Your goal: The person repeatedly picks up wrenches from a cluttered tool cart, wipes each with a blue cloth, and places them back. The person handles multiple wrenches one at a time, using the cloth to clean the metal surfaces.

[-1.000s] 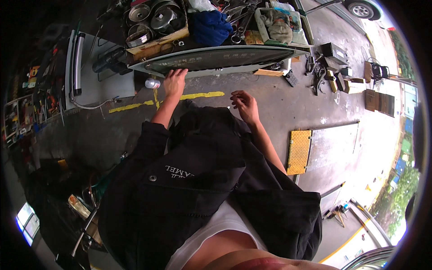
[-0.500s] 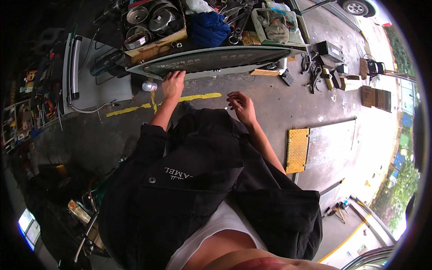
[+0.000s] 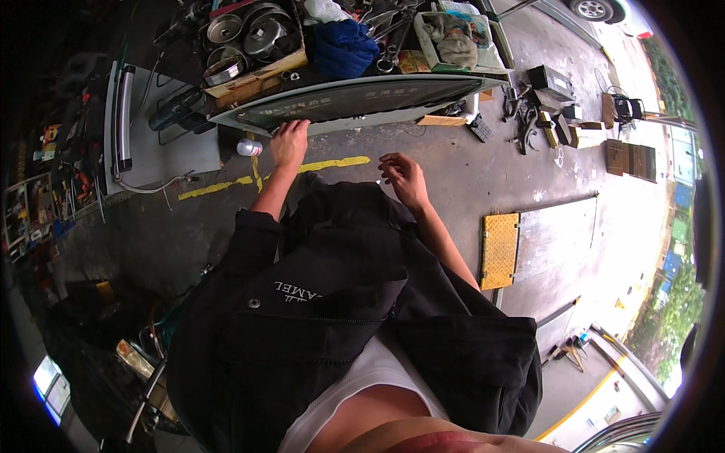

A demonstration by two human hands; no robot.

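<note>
My left hand [image 3: 289,145] reaches forward with straight fingers, its fingertips at the lower edge of a dark panel [image 3: 340,106] on the front of a workbench. Whether they press on it is hard to tell; nothing shows in the hand. My right hand [image 3: 405,178] hangs in the air in front of my body, its fingers loosely bent and apart, holding nothing. On top of the bench sit a cardboard box of round metal parts [image 3: 266,39], a blue cloth [image 3: 344,48], wrenches [image 3: 388,57] and a pale tray [image 3: 498,59] with grey gloves [image 3: 455,42].
A small white bottle [image 3: 248,148] is left of my left hand. Further left stands a grey table [image 3: 174,155]. Metal parts [image 3: 522,121] and cardboard boxes [image 3: 630,157] lie on the floor at right. A yellow-ended ramp plate [image 3: 500,251] is nearer; a motorcycle [image 3: 147,362] is at lower left.
The bench and the things on it sit slightly further left and lower in the picture. Both hands keep nearly the same place and shape.
</note>
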